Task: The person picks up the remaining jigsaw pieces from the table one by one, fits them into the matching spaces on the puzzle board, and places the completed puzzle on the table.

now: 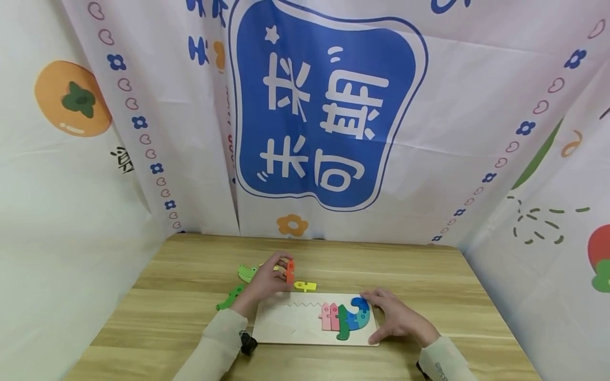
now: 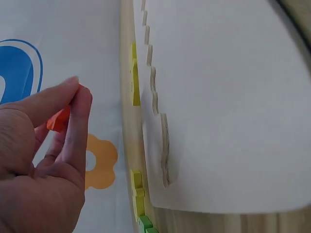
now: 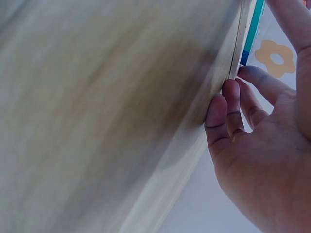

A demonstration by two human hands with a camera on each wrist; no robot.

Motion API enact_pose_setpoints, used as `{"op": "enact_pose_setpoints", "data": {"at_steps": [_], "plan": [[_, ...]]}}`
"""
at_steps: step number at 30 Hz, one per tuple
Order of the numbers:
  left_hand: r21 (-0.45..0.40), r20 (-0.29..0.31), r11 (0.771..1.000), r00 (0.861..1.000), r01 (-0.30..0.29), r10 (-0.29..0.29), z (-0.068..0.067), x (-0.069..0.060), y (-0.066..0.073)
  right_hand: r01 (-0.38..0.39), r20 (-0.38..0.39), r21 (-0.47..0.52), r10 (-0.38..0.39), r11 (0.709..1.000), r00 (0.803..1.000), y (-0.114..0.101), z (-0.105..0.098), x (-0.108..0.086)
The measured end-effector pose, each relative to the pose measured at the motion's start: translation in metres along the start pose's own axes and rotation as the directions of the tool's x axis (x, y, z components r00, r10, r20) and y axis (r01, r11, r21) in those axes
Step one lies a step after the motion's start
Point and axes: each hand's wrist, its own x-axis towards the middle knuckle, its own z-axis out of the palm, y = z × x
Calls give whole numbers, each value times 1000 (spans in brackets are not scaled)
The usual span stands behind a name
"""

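Observation:
My left hand (image 1: 269,278) pinches an orange puzzle piece (image 1: 290,271) between thumb and fingertips, raised above the far left part of a pale wooden puzzle board (image 1: 286,330). In the left wrist view the orange piece (image 2: 59,120) is partly hidden by the fingers. At the board's right end my right hand (image 1: 397,316) holds the edge, thumb at the near corner and fingers at the far one. Pink pieces (image 1: 330,316), a dark green leg piece (image 1: 343,324) and blue tail pieces (image 1: 359,315) lie together on the board's right half.
Just beyond the board lies a yellow piece (image 1: 306,286). A light green crocodile head piece (image 1: 247,273) and a green piece (image 1: 231,297) lie on the wooden table (image 1: 381,264) to the left, partly behind the left hand. Printed cloth (image 1: 190,132) hangs around the table.

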Motion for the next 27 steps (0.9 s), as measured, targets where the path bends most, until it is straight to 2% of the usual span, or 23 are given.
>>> {"op": "enact_pose_setpoints", "data": {"at_steps": [6, 12, 21, 27], "plan": [[-4, 29, 999, 999, -39, 39, -1, -6, 5, 10, -3, 2, -10, 1000, 1000, -1, 0, 0], [-12, -1, 999, 999, -51, 51, 1, -12, 8, 11, -2, 0, -11, 1000, 1000, 1, 0, 0], [81, -11, 983, 986, -168, 169, 3, -21, 10, -2, -9, 7, 2, 1000, 1000, 1, 3, -1], [87, -18, 983, 986, -162, 164, 5, -24, 10, 13, -6, -2, -13, 1000, 1000, 1, 1, 0]]}}
